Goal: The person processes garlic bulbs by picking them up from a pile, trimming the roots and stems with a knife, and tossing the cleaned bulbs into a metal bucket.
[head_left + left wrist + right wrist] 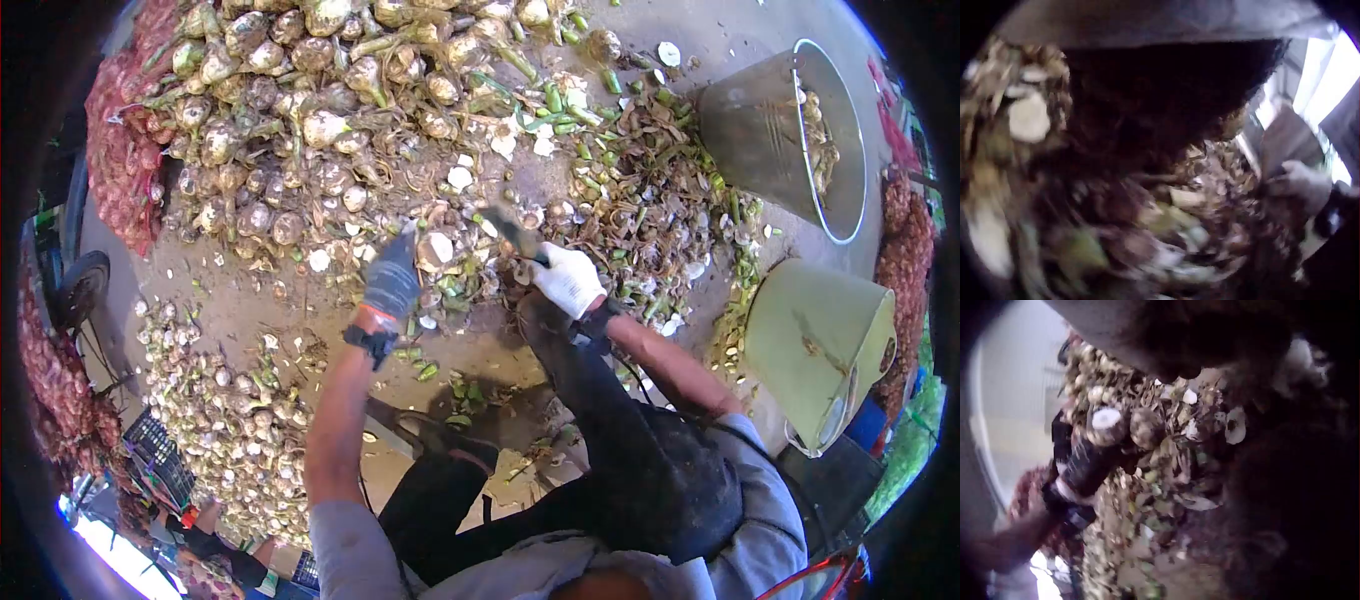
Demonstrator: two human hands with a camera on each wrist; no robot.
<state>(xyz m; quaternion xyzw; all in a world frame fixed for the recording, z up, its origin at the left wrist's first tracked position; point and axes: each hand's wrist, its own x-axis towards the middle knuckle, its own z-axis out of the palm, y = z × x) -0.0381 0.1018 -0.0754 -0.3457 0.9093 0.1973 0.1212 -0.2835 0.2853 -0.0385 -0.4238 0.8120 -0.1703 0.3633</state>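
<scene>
In the head view my left hand point(392, 280), in a dark grey knit glove, reaches into the trimmings. Its fingers hold a garlic bulb point(435, 250) with a pale cut face; the right wrist view shows this bulb point(1107, 422) at the gloved fingers point(1088, 465). My right hand point(568, 280), in a white glove, grips the dark handle of a knife point(512, 232) above my right knee. Its blurred blade points up and left toward the bulb. Blur and shadow fill much of the left wrist view, where the white-gloved hand point(1304, 184) appears at the right.
Untrimmed garlic point(330, 120) is heaped ahead, with cut stems and skins point(650, 220) to its right. Trimmed bulbs point(240, 420) lie at lower left. A metal bucket point(745, 125) lies tipped at right, near a pale green tub point(810, 330). Red net sacks point(125, 150) stand left.
</scene>
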